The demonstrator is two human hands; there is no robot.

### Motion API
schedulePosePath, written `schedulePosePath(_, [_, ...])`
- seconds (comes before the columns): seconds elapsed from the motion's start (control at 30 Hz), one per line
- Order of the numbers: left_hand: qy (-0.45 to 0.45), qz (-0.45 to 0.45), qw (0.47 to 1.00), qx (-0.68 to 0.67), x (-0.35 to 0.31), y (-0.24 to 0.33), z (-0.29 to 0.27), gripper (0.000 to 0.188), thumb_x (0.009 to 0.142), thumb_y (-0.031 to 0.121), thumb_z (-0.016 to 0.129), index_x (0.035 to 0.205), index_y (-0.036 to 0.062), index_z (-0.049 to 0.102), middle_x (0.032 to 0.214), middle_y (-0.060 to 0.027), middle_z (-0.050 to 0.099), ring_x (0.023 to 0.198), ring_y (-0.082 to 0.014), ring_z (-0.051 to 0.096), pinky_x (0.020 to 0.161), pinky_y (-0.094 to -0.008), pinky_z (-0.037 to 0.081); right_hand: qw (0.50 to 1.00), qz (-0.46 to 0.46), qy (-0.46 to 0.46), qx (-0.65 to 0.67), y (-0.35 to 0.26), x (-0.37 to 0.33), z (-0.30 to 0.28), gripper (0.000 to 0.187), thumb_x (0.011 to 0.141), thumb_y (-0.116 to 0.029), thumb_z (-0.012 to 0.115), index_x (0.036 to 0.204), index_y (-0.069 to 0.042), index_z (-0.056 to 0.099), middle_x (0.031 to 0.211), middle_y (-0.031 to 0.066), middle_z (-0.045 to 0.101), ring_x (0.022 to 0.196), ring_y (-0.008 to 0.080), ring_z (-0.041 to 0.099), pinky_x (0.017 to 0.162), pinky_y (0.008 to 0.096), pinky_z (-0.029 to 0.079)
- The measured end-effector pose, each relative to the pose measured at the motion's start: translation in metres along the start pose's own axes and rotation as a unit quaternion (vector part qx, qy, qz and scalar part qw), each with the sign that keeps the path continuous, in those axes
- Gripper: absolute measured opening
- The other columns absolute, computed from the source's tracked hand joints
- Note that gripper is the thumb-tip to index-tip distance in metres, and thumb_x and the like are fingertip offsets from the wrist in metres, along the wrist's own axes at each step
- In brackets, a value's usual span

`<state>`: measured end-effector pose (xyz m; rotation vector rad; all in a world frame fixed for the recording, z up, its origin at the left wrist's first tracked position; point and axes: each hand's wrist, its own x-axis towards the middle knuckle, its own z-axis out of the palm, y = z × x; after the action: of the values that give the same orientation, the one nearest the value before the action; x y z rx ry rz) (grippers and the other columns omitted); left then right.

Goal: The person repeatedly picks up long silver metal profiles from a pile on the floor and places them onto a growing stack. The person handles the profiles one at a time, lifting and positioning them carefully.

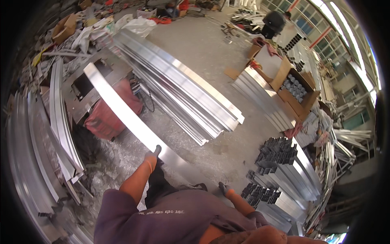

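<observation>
A long, flat silver metal profile (122, 112) slants across in front of my body, its far end up to the left. My left hand (154, 154), in a dark glove, grips it along its middle, with the thumb on the upper face. Close to my waist, my right hand (224, 188), also gloved, is closed at the near part of the same profile; its fingers are partly hidden. Beyond the profile lies a stack of similar silver lengths (183, 83). A red cloth-like bundle (109, 112) sits partly beneath the held profile.
More long profiles (34, 150) stand along the left. Bundles of profiles with dark ends (274, 162) are piled at the right. An open cardboard box (298, 87) of grey cylindrical pieces stands by another profile stack (262, 97). Scrap and white sacks (134, 26) lie at the back left.
</observation>
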<state>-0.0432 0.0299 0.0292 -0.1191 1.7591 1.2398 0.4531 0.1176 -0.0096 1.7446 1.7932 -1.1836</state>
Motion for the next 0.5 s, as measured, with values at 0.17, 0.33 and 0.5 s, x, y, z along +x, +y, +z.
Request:
schedulePosePath(0.17, [-0.025, -0.016, 1.0, 0.01, -0.037, -0.033, 0.023, 0.057, 0.085, 0.05, 0.078, 0.111, 0.0029, 0.06, 0.084, -0.0101, 0.06, 0.06, -0.0231, 0.062, 0.048, -0.0385, 0.057, 1.0, -0.008, 0.001, -0.016, 0.047, -0.03, -0.012, 0.085, 0.095, -0.074, 0.037, 0.123, -0.001, 0.07, 0.126, 0.0278, 0.065, 0.127, 0.0422, 0.057, 0.107, 0.045, 0.042])
schedulePosePath(0.33, [-0.111, -0.108, 0.987, -0.036, -0.056, -0.064, 0.035, 0.052, 0.087, 0.046, 0.077, 0.115, 0.006, 0.061, 0.085, -0.0101, 0.064, 0.061, -0.0238, 0.066, 0.051, -0.0381, 0.058, 0.997, 0.042, -0.017, -0.055, 0.089, -0.051, -0.018, 0.082, 0.096, -0.074, 0.034, 0.128, -0.006, 0.068, 0.129, 0.0263, 0.064, 0.127, 0.0425, 0.057, 0.108, 0.0447, 0.041])
schedulePosePath(0.5, [-0.203, -0.094, 0.969, 0.1, 0.003, -0.14, 0.033, 0.058, 0.097, 0.034, 0.067, 0.142, 0.0023, 0.049, 0.105, -0.0119, 0.069, 0.101, -0.0282, 0.067, 0.084, -0.0403, 0.052, 0.996, 0.067, -0.01, -0.06, 0.093, -0.083, -0.025, 0.071, 0.098, -0.067, 0.034, 0.127, -0.014, 0.069, 0.126, 0.0223, 0.067, 0.121, 0.04, 0.061, 0.104, 0.0464, 0.045])
